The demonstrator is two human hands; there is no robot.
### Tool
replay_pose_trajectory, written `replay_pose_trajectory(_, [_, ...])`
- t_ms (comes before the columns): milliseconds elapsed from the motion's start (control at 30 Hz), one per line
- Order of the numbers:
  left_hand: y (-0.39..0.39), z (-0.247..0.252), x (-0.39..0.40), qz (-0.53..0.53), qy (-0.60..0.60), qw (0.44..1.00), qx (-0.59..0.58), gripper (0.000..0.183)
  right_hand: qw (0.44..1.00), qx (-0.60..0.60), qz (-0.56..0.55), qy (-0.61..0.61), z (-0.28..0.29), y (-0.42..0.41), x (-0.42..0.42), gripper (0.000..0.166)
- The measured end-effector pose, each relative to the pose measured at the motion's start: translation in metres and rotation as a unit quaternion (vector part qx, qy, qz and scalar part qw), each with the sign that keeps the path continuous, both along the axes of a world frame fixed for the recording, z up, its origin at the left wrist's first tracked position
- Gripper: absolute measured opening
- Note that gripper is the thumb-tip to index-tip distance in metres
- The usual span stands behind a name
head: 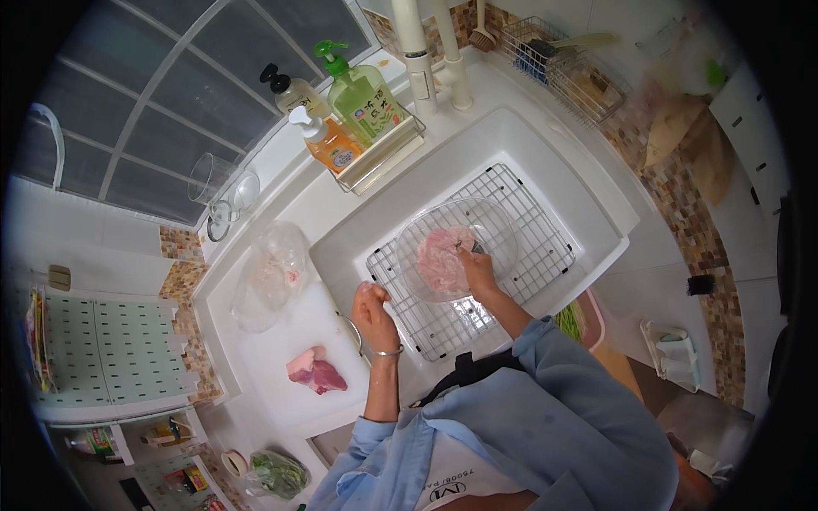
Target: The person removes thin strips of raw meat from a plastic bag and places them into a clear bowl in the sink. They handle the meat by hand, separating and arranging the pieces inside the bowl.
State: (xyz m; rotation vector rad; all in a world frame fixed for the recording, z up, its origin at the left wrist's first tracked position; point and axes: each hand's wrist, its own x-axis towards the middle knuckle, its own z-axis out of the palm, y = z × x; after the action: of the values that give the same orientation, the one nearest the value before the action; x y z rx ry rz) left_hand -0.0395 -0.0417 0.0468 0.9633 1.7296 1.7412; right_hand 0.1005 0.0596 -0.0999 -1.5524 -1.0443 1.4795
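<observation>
In the sink, a clear bowl (509, 246) stands on a wire rack (543, 239) and contains pale pink minced meat (436, 262). My right hand (478, 271) reaches into the bowl, its fingers closed on a small dark metal utensil (474, 245), mostly hidden; its exact kind is unclear. With fingers curled and nothing visible in them, my left hand (372, 313) hovers by the sink's left edge. A metal bangle (387, 352) circles that wrist. Left of it, a piece of raw meat with a fatty rind (317, 372) lies on a white cutting board (271, 364).
A crumpled clear plastic bag (262, 287) overlaps the board's far end. Pump bottles (364, 102) stand in a rack behind the sink (556, 153), beside the faucet (418, 70). Upturned glasses (223, 188) are by the window. Bagged greens (278, 474) lie at lower left.
</observation>
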Motion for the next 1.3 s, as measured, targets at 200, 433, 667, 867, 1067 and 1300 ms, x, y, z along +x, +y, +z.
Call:
replay_pose_trajectory(200, [0.023, -0.064, 0.04, -0.188, -0.082, 0.978, -0.041, 0.043, 0.962, 0.197, 0.188, 0.005, 0.098, -0.005, -0.002, 0.038])
replay_pose_trajectory(433, [0.024, -0.074, 0.065, -0.198, -0.047, 0.977, -0.071, 0.038, 0.94, 0.3, 0.145, -0.069, 0.108, -0.001, -0.004, 0.044])
replay_pose_trajectory(667, [0.014, -0.027, 0.055, -0.13, -0.288, 0.938, -0.14, 0.036, 0.956, 0.28, 0.089, -0.012, 0.085, -0.01, -0.017, 0.04])
replay_pose_trajectory(867, [0.006, 0.035, 0.042, -0.027, -0.187, 0.973, -0.132, 0.04, 0.937, 0.335, 0.063, -0.081, 0.01, 0.0, 0.004, 0.037])
replay_pose_trajectory(1067, [0.004, 0.07, 0.019, 0.008, -0.148, 0.987, -0.064, 0.039, 0.915, 0.237, 0.151, -0.291, -0.047, 0.005, 0.043, 0.027])
replay_pose_trajectory(1300, [-0.005, 0.052, -0.001, 0.121, -0.306, 0.943, -0.049, 0.029, 0.862, 0.325, 0.385, -0.049, 0.1, 0.002, -0.005, 0.015])
